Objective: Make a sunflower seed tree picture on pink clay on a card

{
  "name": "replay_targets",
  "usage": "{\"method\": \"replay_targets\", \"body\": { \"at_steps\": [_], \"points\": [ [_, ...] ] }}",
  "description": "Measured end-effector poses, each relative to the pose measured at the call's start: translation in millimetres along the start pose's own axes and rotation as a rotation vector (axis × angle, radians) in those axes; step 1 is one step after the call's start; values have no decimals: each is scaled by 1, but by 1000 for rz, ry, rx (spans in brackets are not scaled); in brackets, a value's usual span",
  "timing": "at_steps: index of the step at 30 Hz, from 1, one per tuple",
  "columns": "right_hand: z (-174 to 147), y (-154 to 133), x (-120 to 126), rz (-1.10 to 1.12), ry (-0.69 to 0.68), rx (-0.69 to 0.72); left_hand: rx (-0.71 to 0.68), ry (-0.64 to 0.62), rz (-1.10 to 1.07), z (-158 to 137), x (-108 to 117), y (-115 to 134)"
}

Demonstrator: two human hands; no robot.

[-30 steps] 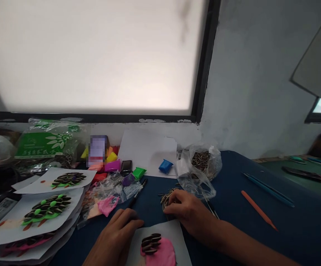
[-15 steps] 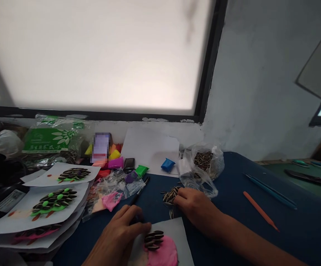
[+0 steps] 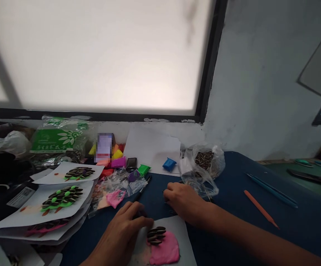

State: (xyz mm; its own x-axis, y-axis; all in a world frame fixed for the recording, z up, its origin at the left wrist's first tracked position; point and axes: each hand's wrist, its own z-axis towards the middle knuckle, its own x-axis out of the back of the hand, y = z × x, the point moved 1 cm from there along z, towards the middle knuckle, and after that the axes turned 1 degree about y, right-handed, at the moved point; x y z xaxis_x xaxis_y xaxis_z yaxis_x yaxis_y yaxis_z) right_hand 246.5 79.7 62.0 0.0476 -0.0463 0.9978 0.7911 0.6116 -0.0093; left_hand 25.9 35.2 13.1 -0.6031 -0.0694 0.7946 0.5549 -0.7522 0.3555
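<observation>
My left hand (image 3: 120,232) rests at the upper left edge of a white sheet (image 3: 186,242), fingers bent and apart with a dark gap between them. On that sheet lies a flat pink clay shape (image 3: 166,251), with a paler patch beside it. Several sunflower seeds (image 3: 156,235) stick in rows at its upper left. Beyond the sheet, my right hand (image 3: 184,201) is closed and low over the blue table, where the loose seed pile was. It hides the pile and its own fingertips, so what it grips does not show.
Finished seed-and-clay hedgehog sheets (image 3: 63,197) are stacked at left. Clay packets (image 3: 144,170), plastic wrappers and a black pen (image 3: 142,188) lie in the middle. An open bag of seeds (image 3: 205,162) stands behind my right hand. An orange tool (image 3: 260,208) and blue tweezers (image 3: 271,190) lie at right.
My right hand has moved slightly left and covers the seed pile that showed beside its fingers. The left hand stays at the sheet. The view has shifted a little.
</observation>
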Motion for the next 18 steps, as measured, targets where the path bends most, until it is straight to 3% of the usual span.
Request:
{"method": "replay_targets", "body": {
  "at_steps": [5,10,14,18],
  "points": [
    [3,0,6,-21,-71,-4,18,19,0,0,-3,0],
    [-10,4,24,60,-18,-126,38,40,-27,-2,-8,-3],
    [-23,-1,33,173,-25,-136,124,66,-125,-2,-6,-1],
    [-26,-6,26,237,-27,-115,250,37,-165,0,-2,3]
  ]
}}
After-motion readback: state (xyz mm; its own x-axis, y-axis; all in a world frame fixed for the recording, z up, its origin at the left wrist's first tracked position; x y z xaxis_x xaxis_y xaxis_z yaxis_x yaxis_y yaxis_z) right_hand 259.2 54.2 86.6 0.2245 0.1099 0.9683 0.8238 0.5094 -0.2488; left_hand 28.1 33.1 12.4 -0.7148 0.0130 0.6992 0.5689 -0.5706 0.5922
